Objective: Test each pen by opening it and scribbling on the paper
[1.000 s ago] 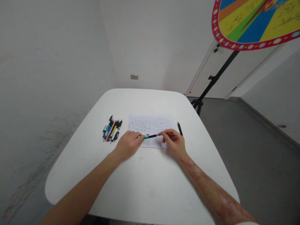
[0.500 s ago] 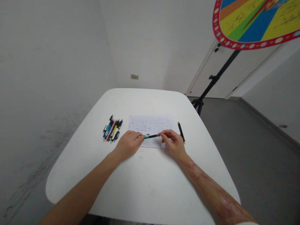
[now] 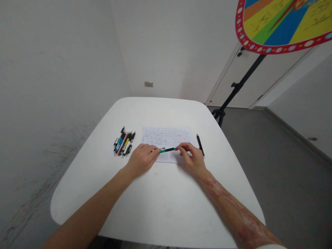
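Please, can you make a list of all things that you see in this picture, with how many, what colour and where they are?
table: one, white, under the hands
loose pens: several, black, green, blue, pink and yellow, bunched on the table's left
paper sheet: one, white with dark writing, table centre
black pen: one, black, right of the sheet
green-and-black pen: one, green and black, between the hands
prize wheel: one, multicoloured with red rim, top right
tripod stand: one, black, under the wheel
door: one, white, behind the stand
wall plate: one, beige, on the back wall
floor: grey, right of the table
left hand: one, at the pen's left end
right hand: one, pinching the pen's right end
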Demonstrator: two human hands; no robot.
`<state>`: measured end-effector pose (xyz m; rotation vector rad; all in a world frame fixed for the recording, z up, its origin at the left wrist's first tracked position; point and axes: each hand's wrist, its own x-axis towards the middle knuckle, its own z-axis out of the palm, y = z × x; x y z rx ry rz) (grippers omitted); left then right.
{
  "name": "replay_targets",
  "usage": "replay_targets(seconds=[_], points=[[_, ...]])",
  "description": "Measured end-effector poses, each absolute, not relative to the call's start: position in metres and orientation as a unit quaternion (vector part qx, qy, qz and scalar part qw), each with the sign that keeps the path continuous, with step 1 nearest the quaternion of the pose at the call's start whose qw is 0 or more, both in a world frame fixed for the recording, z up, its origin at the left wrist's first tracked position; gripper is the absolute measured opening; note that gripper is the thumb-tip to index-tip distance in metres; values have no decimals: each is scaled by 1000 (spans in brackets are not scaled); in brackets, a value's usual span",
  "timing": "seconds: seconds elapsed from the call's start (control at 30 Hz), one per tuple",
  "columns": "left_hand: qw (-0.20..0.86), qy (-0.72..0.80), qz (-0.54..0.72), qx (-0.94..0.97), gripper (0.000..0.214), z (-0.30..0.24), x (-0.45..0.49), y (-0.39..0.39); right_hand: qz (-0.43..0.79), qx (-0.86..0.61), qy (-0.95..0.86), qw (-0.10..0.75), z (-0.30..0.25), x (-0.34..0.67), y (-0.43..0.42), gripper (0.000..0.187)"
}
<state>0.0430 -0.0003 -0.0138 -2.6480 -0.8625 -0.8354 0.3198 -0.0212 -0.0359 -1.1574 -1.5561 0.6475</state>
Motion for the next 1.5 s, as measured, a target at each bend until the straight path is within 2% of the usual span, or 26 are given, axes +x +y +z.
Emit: replay_targets(seconds=[0.73,1.23,1.33,1.43,1.5], points=[[123,-295,-288,-903,17,-11,43,-1,298,-469,-671,492,-38,317,-20,19],[111,-316,-271,-902,17,-10,38,3,212,-453,-733,462,-33,315,-21,19],[106,-338,-269,-896,17,-8,34,7,166,-446,-761,441,-33,315,-18,31],[113,-360,-281,-882,15,-8,31,9,136,-433,-807,376,-34,312,-15,52],[122,-372,-287,-874,14,-8,31,9,120,-420,-839,324,-34,310,-13,59]])
